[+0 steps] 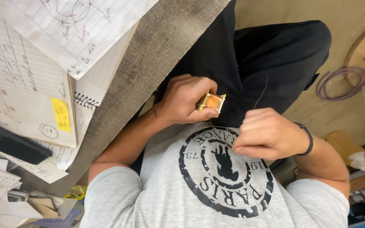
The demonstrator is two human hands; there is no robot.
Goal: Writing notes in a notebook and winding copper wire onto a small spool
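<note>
Gripping a small brass-coloured bobbin wound with orange wire in my left hand over my lap, beside the grey desk edge; my right hand is fisted, pinching a thin wire strand.

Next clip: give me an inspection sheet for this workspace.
Surface: grey bench edge, papers covering its left part.
Job's things: small brass-coloured bobbin with orange winding; thin wire, only faintly visible.
Clutter: spiral notebook, yellow sticky note, loose ruled sheets.
Hands: left hand grips the bobbin; right hand pinched shut, apparently on the wire.
Cables: coiled purple cable on the floor.
Surroundings: tan floor.
</note>
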